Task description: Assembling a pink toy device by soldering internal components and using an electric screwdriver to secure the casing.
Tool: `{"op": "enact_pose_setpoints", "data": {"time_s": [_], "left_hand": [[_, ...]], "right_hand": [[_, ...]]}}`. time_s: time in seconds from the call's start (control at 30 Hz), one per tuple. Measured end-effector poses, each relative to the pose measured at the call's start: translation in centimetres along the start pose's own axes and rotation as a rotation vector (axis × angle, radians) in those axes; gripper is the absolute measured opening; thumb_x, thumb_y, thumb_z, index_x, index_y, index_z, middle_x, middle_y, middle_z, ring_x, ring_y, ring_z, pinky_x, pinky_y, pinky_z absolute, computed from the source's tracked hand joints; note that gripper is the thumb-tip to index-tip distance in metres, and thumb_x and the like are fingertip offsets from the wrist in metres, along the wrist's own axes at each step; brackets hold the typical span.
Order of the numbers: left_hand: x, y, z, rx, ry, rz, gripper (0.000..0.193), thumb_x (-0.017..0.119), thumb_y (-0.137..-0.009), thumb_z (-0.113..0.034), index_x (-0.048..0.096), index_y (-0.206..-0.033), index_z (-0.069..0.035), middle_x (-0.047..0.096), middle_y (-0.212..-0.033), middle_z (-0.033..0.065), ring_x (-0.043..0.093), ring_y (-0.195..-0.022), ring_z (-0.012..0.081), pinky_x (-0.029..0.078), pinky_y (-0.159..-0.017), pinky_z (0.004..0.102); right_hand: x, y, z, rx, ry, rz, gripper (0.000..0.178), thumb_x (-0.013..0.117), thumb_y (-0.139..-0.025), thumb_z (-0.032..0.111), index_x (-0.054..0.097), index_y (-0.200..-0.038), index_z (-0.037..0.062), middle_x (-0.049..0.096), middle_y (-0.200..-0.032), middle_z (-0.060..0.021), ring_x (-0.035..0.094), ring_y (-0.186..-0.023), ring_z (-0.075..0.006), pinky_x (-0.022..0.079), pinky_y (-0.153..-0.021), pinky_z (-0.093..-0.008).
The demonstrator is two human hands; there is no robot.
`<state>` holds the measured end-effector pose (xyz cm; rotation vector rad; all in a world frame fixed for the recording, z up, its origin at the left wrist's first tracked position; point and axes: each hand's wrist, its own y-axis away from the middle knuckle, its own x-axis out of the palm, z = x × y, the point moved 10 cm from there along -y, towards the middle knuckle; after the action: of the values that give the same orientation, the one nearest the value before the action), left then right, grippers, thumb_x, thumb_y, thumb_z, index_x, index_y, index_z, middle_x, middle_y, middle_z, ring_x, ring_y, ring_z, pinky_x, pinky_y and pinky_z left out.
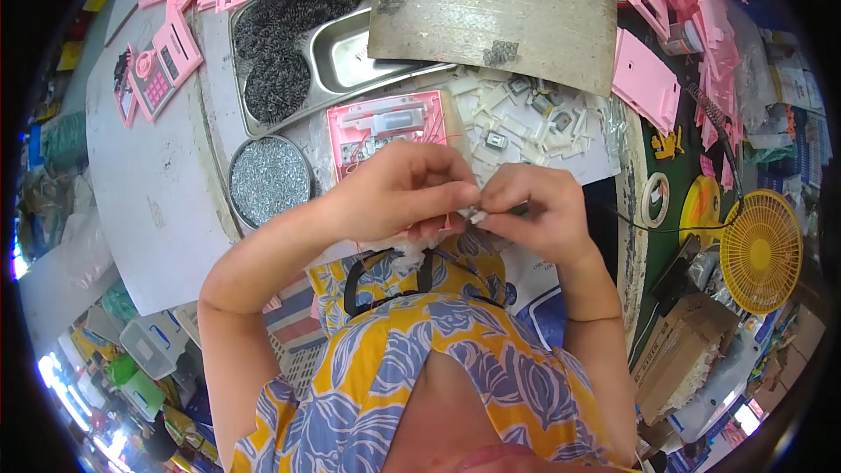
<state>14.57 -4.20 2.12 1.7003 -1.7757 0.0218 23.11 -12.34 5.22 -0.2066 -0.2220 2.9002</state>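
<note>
My left hand (407, 193) and my right hand (539, 206) meet in front of me, both with fingers pinched together. Between the fingertips is a small white plastic part (474, 214), mostly covered, so its exact kind does not show. Just beyond my left hand lies an open pink plastic casing (335, 127) with a pale, clear-looking piece, metal bits and thin red wires inside. Past my right hand, many loose white plastic parts (526, 136), some with small metal pieces fitted, are heaped on the table.
A round tin of small silver screws (270, 180) stands at the left. Behind are a metal tray (254, 127) of dark springs and a curved metal sheet (499, 17). Pink panels (646, 79) pile up at right, near a yellow basket (760, 250). A pink keypad toy (162, 79) lies far left.
</note>
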Motion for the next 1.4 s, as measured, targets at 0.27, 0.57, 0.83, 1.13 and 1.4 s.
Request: {"op": "enact_pose_setpoints", "data": {"time_s": [0.27,0.57,0.83,1.13,1.4], "left_hand": [[-6.8,-9.0,-11.8,0.833,-1.281,-0.506,0.016,0.073,-0.087,-0.016,0.072,-0.095,-0.003,0.069,-0.087,0.0132,0.067,-0.075,0.027,0.054,-0.07,0.0366],[-5.2,-10.9,-11.8,0.862,-1.421,-0.361,0.016,0.075,-0.086,-0.017,0.076,-0.098,-0.007,0.071,-0.095,0.009,0.069,-0.084,0.0308,0.055,-0.076,0.0392],[-8.6,-11.3,-13.0,0.724,-1.134,-0.701,0.016,0.066,-0.09,-0.015,0.075,-0.099,-0.006,0.076,-0.097,0.0126,0.074,-0.083,0.0254,0.058,-0.075,0.0358],[-2.6,0.0,-8.7,0.689,-0.851,-0.553,0.016,0.069,-0.088,-0.002,0.073,-0.104,-0.001,0.073,-0.095,0.0124,0.072,-0.084,0.0257,0.057,-0.074,0.0318],[-1.2,4.7,-1.5,0.623,-0.761,-0.454,0.02,0.072,-0.083,0.006,0.071,-0.102,0.0,0.071,-0.095,0.012,0.07,-0.086,0.0245,0.056,-0.072,0.0319]], "right_hand": [[-2.5,2.8,-5.9,0.302,-1.068,-0.25,0.014,0.077,-0.084,-0.001,0.064,-0.09,0.0025,0.068,-0.086,-0.0122,0.07,-0.076,-0.023,0.056,-0.071,-0.0352],[-9.4,8.0,-6.9,0.251,-0.883,-0.444,0.064,0.075,-0.087,0.004,0.042,-0.141,0.0021,0.068,-0.091,-0.0101,0.06,-0.075,-0.0184,0.047,-0.071,-0.0339],[-9.1,8.6,-7.4,0.463,0.168,-0.37,0.041,0.072,-0.088,0.0,0.066,-0.128,0.0026,0.057,-0.08,0.0028,0.049,-0.071,-0.0049,0.042,-0.066,-0.021],[-6.0,5.3,-5.0,0.363,0.772,-0.189,0.037,0.068,-0.08,0.004,0.067,-0.117,0.0024,0.065,-0.086,-0.0135,0.063,-0.077,-0.0296,0.052,-0.072,-0.0399],[-5.0,4.2,-4.8,0.373,0.859,-0.137,0.035,0.067,-0.08,0.003,0.068,-0.116,0.0016,0.064,-0.082,-0.0125,0.063,-0.074,-0.0276,0.052,-0.071,-0.0384]]}}
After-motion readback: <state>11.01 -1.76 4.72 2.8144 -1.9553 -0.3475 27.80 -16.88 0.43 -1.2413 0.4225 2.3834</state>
